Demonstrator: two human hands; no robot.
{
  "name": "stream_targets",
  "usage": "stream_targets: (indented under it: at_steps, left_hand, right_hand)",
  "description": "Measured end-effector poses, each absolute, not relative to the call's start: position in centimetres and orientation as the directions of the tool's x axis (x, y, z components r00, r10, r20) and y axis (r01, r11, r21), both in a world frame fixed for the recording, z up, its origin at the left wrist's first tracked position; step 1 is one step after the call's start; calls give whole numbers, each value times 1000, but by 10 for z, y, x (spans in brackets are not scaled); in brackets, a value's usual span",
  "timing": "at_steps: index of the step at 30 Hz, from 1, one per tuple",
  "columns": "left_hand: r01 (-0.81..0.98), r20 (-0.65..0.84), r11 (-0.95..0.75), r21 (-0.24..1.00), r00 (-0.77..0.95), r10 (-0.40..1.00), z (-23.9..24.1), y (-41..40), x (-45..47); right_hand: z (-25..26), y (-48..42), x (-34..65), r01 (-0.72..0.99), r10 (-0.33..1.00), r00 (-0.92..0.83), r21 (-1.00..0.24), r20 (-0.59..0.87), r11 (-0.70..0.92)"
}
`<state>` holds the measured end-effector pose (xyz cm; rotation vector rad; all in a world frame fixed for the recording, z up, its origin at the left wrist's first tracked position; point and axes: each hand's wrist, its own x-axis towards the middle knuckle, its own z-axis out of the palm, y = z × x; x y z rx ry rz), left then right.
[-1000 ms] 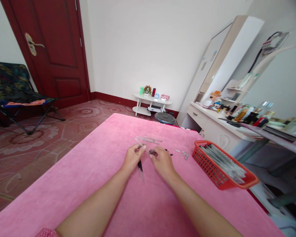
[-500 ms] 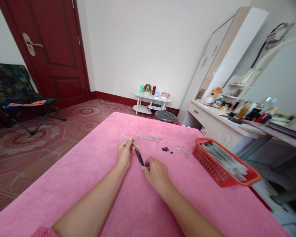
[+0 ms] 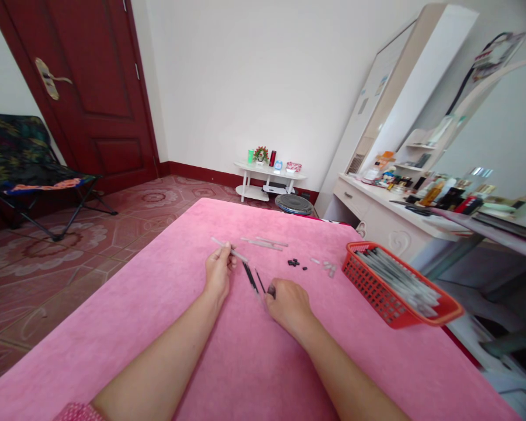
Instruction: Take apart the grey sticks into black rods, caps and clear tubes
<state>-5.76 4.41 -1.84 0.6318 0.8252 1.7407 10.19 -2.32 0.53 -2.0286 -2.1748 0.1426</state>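
Observation:
My left hand [image 3: 218, 270] pinches a translucent pen barrel [image 3: 239, 255], which slants across the fingertips above the pink cloth. My right hand [image 3: 288, 301] is closed on a slim dark pen refill [image 3: 260, 279] whose tip points up and to the left. Between the hands lie several dark pen refills [image 3: 250, 277], close to the right fingertips. Beyond the left hand, a few clear pen barrels [image 3: 265, 244] rest on the cloth. Small black pen parts [image 3: 293, 262] and short clear pieces [image 3: 331, 269], perhaps caps, lie to the right.
A red plastic basket [image 3: 377, 296] full of grey-white pens or barrels stands at the right of the pink-covered table [image 3: 158, 310]. Past it is a white dressing table [image 3: 377, 213] crowded with bottles. A folding chair [image 3: 39, 169] stands at the left by the door.
My right hand has moved a little to the right, drawing one refill apart from the bunch, which now lies between the hands. My left hand keeps its hold on the barrel.

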Motion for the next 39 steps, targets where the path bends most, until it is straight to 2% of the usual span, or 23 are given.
stream_targets:
  at_steps: [3, 8, 11, 17, 27, 34, 39]
  left_hand:
    - [-607, 12, -203, 769, -304, 953, -17, 44, -57]
    - [-663, -24, -193, 723, -303, 953, -16, 45, -57]
    - [-685, -45, -187, 704, -306, 951, -16, 46, -58]
    - [-699, -65, -173, 693, -300, 952, -16, 47, -59]
    - [-581, 53, -185, 793, -237, 970, -20, 44, -56]
    - [-602, -1, -179, 778, -286, 958, -18, 45, -56]
    - [-666, -3, -102, 739, -154, 988, -15, 40, -50]
  right_hand:
    - [7, -23, 103, 980, 997, -26, -194, 67, 39]
    - [13, -27, 101, 909, 981, -50, -397, 188, 123]
    - [16, -30, 98, 868, 971, -90, -462, 219, 185]
    - [17, -34, 94, 845, 967, -116, -490, 227, 216]
    - [19, -28, 103, 846, 966, -135, -483, 219, 227]
    - [31, -17, 120, 806, 941, -58, -541, 333, 242]
    - [36, -14, 126, 710, 912, -4, -641, 411, 292]
